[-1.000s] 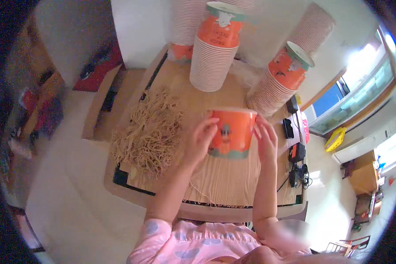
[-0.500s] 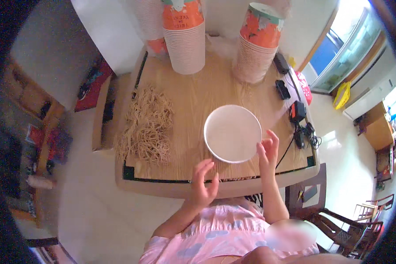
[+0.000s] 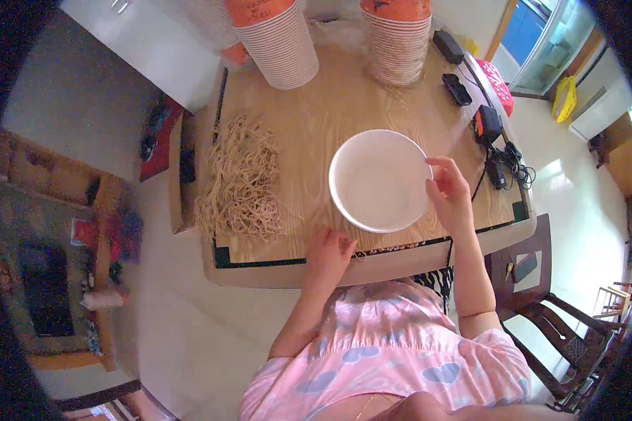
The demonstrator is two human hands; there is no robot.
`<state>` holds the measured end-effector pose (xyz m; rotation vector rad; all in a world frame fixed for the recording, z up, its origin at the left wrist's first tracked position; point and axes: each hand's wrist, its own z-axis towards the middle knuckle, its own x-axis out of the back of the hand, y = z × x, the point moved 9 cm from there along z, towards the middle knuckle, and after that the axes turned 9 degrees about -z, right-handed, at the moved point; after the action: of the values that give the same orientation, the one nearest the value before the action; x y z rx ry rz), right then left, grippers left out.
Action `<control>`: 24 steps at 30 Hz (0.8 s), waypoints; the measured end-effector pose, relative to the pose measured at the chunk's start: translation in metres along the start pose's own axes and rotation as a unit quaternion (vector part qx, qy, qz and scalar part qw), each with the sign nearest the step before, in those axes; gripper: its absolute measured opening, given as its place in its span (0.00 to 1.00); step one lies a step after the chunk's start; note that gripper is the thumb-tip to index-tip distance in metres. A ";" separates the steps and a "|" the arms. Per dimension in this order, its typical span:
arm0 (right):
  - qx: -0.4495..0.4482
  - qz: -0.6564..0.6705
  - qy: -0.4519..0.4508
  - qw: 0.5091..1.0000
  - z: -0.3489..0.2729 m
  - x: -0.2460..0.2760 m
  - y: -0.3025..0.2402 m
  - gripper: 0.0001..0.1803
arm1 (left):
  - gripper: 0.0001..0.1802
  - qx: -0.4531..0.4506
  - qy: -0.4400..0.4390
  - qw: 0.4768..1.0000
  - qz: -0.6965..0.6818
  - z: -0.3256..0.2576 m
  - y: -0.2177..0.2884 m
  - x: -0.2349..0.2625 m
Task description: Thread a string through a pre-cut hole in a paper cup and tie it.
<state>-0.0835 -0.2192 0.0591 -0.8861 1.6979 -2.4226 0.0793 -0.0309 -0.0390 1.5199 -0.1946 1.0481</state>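
A round white paper tub (image 3: 379, 182) stands near the front of the table, its open mouth facing up. My right hand (image 3: 449, 193) pinches the tub's right rim between thumb and fingers. Left of the tub, at the table's front edge, my left hand (image 3: 328, 251) is closed with its fingers curled down. A thin pale loop of cord (image 3: 360, 255) shows at its fingertips; the rest of that strand is hidden. A tangled heap of tan cord (image 3: 242, 179) lies on the table's left side.
Tall stacks of nested paper tubs (image 3: 281, 52) and a wrapped stack (image 3: 397, 49) stand at the back of the wooden table (image 3: 330, 105). Black adapters (image 3: 488, 125) and coiled cables line its right edge. A dark wooden chair (image 3: 523, 270) stands to the right.
My right hand has closed on the tub's rim. My left hand has come down to the table edge, its fingers now curled in. The view has shifted, with the stacks higher in it.
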 end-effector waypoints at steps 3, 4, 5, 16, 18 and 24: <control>-0.024 0.011 -0.014 1.000 -0.010 -0.005 0.002 0.18 | 0.10 -0.017 0.005 0.997 0.082 0.004 0.001 -0.006; -0.037 0.018 -0.021 0.999 -0.014 -0.006 0.002 0.19 | 0.11 -0.016 0.011 0.997 0.070 0.005 -0.002 -0.006; -0.035 0.021 -0.019 0.999 -0.018 -0.006 -0.002 0.19 | 0.11 -0.015 0.051 0.999 -0.004 0.005 -0.012 0.002; -0.076 0.029 0.018 0.997 -0.070 -0.019 -0.007 0.23 | 0.03 -0.044 -0.021 0.959 -0.278 0.080 0.120 0.079; -0.037 0.055 0.001 0.998 -0.071 -0.023 -0.017 0.22 | 0.03 -0.021 -0.077 0.973 -0.219 0.102 0.123 0.059; -0.087 0.107 -0.011 0.990 -0.069 -0.017 -0.006 0.15 | 0.04 -0.011 -0.169 0.974 -0.153 0.108 0.109 0.015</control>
<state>-0.1007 -0.1521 0.0412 -0.7011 1.9105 -2.1482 0.0703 -0.1470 0.0621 1.6397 -0.1999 0.5396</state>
